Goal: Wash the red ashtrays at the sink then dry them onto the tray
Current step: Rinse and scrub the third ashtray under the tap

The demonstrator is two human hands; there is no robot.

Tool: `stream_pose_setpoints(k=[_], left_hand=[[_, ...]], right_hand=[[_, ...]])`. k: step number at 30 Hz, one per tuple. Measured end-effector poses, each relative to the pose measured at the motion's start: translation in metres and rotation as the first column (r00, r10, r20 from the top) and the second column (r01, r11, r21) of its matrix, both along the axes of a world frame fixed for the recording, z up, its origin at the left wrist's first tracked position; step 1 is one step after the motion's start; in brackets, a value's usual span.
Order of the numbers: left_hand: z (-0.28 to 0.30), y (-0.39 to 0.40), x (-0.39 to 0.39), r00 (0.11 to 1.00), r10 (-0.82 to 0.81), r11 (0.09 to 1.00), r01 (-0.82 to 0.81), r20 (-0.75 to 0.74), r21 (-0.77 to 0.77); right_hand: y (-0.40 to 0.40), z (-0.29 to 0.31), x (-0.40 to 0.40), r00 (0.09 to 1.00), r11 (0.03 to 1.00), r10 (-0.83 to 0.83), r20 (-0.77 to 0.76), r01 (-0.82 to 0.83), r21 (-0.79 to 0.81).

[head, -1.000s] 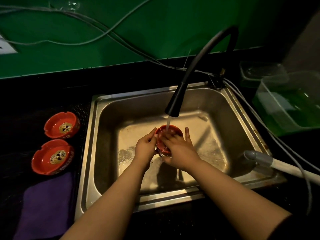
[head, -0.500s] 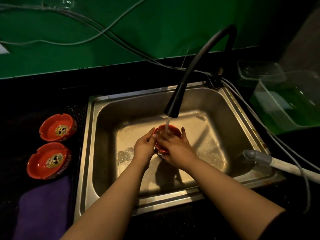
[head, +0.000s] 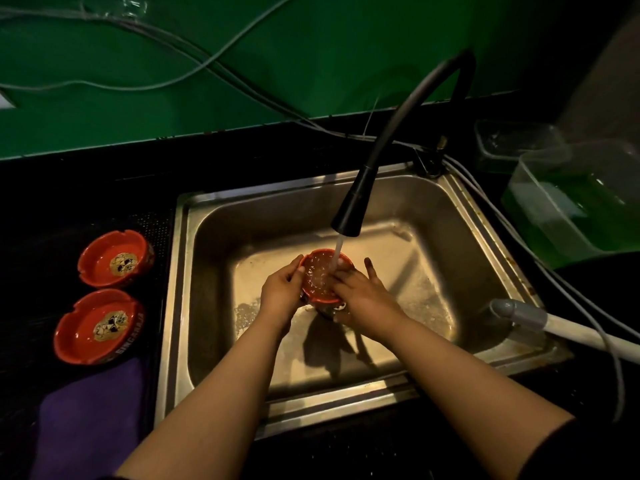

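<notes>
The left hand (head: pixel 281 289) and right hand (head: pixel 363 292) hold a red ashtray (head: pixel 320 278) under running water in the sink (head: pixel 433 209), fingers curled round it.

A purple cloth (head: pixel 93 424) lies flat at the desk's (head: pixel 86 188) near left corner. Grey cables (head: pixel 194 69) loop across the green wall (head: pixel 311 46) behind the desk's far edge and run down along the right side. At the far right corner stands a clear tub (head: pixel 568 209) holding green liquid, with a smaller clear box (head: pixel 512 140) just behind it. A white pipe (head: pixel 568 332) with a grey end lies across the right edge, its tip pointing left. A white plate (head: pixel 5 100) shows at the wall's left edge.
</notes>
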State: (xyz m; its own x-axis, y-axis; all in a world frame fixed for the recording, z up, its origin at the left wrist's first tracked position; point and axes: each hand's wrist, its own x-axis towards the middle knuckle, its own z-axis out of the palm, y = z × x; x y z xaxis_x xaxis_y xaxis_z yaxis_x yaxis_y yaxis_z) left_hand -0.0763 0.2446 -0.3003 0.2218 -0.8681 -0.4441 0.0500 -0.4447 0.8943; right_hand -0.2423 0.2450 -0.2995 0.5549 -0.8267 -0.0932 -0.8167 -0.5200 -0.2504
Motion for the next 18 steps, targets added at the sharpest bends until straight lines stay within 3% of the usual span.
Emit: stream_pose_setpoints(k=[4,8,9,11,13,18], left_hand=[[0.0,-0.001,0.003,0.999,-0.032,0.999,0.032,0.013,0.015],[-0.002,-0.005,0.008,0.997,-0.063,0.997,0.061,0.051,0.041],[-0.001,-0.005,0.008,0.996,-0.069,0.997,0.067,0.052,0.047],[0.001,-0.006,0.007,0.995,-0.082,0.995,0.079,0.052,0.054],[0.001,-0.007,0.007,0.994,-0.103,0.993,0.099,0.044,0.066],[0.002,-0.007,0.007,0.99,-0.143,0.983,0.144,-0.015,0.115]], right_hand=[[0.001,0.0,0.002,0.996,0.993,-0.043,0.079,0.034,0.113],[0.006,-0.006,-0.009,0.962,0.993,-0.103,0.252,0.114,-0.03],[0.006,-0.006,-0.008,0.938,0.983,-0.179,0.297,0.183,0.013],[0.004,-0.001,-0.006,0.869,0.924,-0.362,0.337,0.287,0.253],[-0.001,0.0,-0.003,0.815,0.846,-0.457,0.357,0.274,0.457],[-0.002,-0.005,-0.002,0.63,0.716,-0.625,0.462,0.225,0.661]])
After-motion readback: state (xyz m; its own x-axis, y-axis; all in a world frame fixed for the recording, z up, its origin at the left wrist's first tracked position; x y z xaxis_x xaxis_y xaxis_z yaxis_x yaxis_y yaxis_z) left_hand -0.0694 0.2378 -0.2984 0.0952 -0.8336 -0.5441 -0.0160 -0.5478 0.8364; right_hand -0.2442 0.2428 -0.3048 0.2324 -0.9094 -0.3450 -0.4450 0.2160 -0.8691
